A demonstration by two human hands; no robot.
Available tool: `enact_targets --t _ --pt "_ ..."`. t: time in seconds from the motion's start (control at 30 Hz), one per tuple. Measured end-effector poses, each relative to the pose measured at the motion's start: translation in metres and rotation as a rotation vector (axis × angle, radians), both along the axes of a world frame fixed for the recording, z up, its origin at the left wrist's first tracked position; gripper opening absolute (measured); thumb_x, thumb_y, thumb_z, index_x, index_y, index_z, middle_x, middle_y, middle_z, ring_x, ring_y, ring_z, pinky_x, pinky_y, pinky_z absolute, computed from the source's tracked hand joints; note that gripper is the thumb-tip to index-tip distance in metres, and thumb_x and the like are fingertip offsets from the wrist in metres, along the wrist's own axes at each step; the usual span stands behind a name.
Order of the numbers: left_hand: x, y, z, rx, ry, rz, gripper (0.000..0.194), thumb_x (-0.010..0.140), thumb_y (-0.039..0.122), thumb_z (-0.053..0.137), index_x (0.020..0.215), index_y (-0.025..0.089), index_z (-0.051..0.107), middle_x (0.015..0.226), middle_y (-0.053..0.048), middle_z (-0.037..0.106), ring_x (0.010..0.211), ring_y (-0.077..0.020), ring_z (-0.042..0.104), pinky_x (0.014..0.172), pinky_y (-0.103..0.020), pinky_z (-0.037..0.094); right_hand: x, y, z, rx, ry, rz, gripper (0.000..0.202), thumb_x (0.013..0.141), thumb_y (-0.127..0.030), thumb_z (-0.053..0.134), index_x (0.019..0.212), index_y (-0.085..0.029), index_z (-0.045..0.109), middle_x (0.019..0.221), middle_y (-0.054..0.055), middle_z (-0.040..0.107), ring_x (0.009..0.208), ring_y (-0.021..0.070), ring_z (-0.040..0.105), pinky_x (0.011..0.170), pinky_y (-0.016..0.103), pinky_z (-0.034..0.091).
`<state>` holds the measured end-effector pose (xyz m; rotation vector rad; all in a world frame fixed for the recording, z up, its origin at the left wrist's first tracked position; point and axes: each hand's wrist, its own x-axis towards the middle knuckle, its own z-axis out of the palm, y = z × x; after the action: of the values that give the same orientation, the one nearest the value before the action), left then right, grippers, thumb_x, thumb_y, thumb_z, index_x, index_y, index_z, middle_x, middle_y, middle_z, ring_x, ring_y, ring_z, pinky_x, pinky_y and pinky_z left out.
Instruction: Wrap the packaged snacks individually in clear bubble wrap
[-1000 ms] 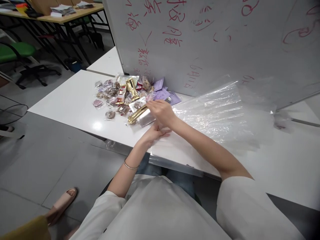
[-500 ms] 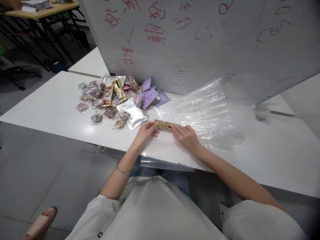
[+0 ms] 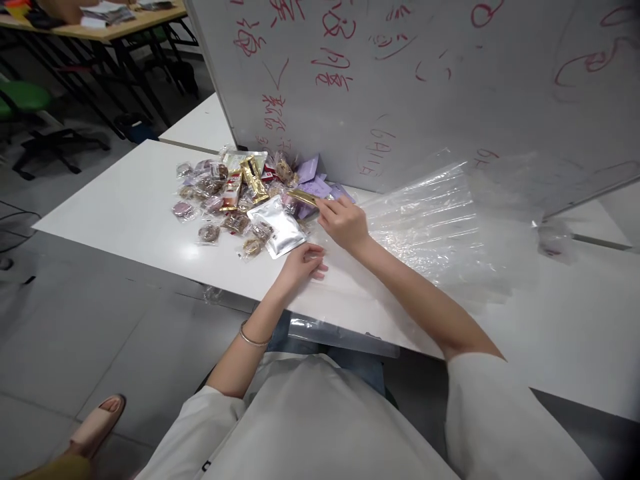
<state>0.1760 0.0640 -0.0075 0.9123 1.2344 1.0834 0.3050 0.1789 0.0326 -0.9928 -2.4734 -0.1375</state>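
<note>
Before a whiteboard [image 3: 425, 127], the white desk [image 3: 110, 200] is strewn with wrapped snacks [image 3: 210, 183]. One gold packet [image 3: 303, 197] is pinched by the right grip [image 3: 345, 225] beside the purple packets [image 3: 314, 187], while the left grip [image 3: 299, 265] is held slack and unclenched near the silver pouch [image 3: 281, 230]

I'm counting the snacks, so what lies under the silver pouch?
Wrapped snacks and white table show along the edges of the silver pouch; whatever lies beneath it is hidden.
</note>
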Motion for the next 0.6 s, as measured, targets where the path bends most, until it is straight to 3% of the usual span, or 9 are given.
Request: enact_targets --t 0.1,0.2,0.33,0.4,0.47,0.6 --pt "0.000 0.002 -0.005 -0.003 -0.011 0.011 0.020 0.085 0.017 0.066 0.103 0.013 0.060 0.117 -0.014 0.062 0.077 -0.0167 0.072 0.061 -0.029 0.061 -0.045 0.030 0.000 -0.052 -0.128 0.038 0.047 0.098 -0.012 0.027 0.131 -0.009 0.060 0.125 0.018 0.066 0.110 0.0295 0.055 0.083 0.041 0.045" --pt "0.000 0.003 -0.006 -0.009 -0.008 0.006 0.018 0.085 0.014 0.063 0.103 0.012 0.059 0.114 -0.014 0.063 0.075 -0.0160 0.072 0.060 -0.028 0.061 -0.068 0.043 -0.002 -0.062 -0.189 -0.023 0.044 0.094 -0.007 0.032 0.127 -0.006 0.061 0.127 0.022 0.063 0.114 0.0319 0.052 0.090 0.044 0.040" --pt "-0.002 0.004 -0.007 -0.004 -0.009 -0.014 0.016 0.086 0.013 0.060 0.102 0.011 0.060 0.114 -0.014 0.063 0.077 -0.0169 0.072 0.061 -0.029 0.062 -0.079 0.045 -0.004 -0.008 -0.208 0.222 0.059 0.086 -0.014 0.055 0.144 -0.011 0.047 0.152 0.018 0.044 0.131 0.0320 0.043 0.103 0.046 0.035" --pt "-0.003 0.004 -0.006 0.003 -0.009 -0.023 0.016 0.086 0.015 0.061 0.101 0.012 0.060 0.116 -0.015 0.062 0.078 -0.0173 0.073 0.062 -0.029 0.062 -0.079 0.045 -0.003 -0.038 -0.247 0.329 0.055 0.087 -0.015 0.056 0.142 -0.012 0.051 0.149 0.015 0.049 0.132 0.0303 0.045 0.104 0.045 0.035" --pt "-0.004 0.003 -0.007 0.011 -0.010 -0.026 0.020 0.085 0.015 0.062 0.105 0.012 0.059 0.121 -0.016 0.060 0.078 -0.0172 0.073 0.062 -0.029 0.061 -0.072 0.044 0.000 -0.080 -0.213 0.330 0.043 0.093 -0.016 0.049 0.135 -0.015 0.058 0.142 0.013 0.057 0.132 0.0270 0.048 0.106 0.044 0.036" --pt "-0.006 0.002 -0.009 0.031 -0.047 -0.014 0.039 0.085 0.015 0.061 0.123 0.014 0.051 0.125 -0.017 0.057 0.076 -0.0172 0.072 0.062 -0.031 0.061 -0.019 0.018 -0.001 -0.074 0.011 0.262 0.037 0.101 -0.021 0.041 0.131 -0.026 0.062 0.137 0.005 0.062 0.130 0.0195 0.052 0.104 0.041 0.041"
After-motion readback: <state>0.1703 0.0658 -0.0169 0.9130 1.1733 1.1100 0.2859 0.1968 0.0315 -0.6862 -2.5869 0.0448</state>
